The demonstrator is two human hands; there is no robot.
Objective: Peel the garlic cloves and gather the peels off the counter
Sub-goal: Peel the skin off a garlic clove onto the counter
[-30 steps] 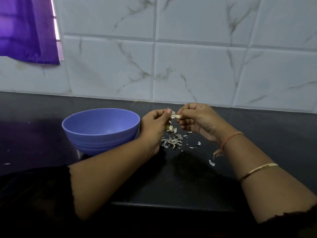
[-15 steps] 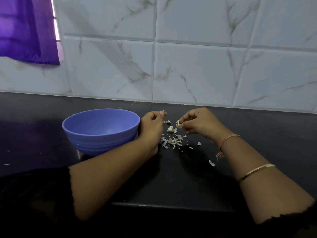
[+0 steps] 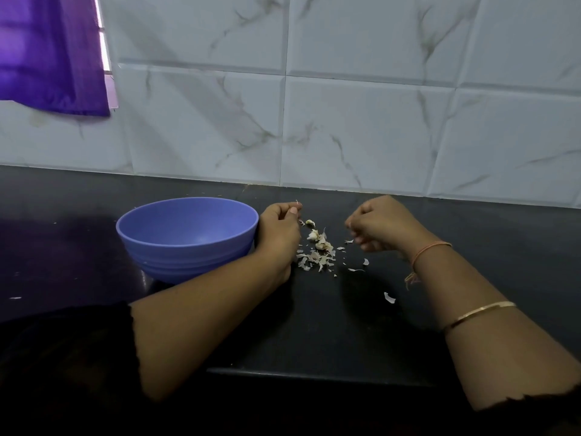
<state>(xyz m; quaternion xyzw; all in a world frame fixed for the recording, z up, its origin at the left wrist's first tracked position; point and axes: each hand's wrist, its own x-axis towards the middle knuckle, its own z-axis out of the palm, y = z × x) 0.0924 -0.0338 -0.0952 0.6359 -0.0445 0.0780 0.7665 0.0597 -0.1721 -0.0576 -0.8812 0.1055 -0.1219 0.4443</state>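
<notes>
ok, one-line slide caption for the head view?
Two hands, left hand and right hand, apart over garlic peels on a dark counter, blue bowl beside.

No readable text, label or number appears anywhere.

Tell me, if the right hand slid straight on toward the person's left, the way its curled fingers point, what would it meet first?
Probably the garlic peels on the counter; the right hand may pass above them.

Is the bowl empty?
Yes, as far as visible: the blue bowl shows bare interior, while the peels lie on the counter.
</notes>
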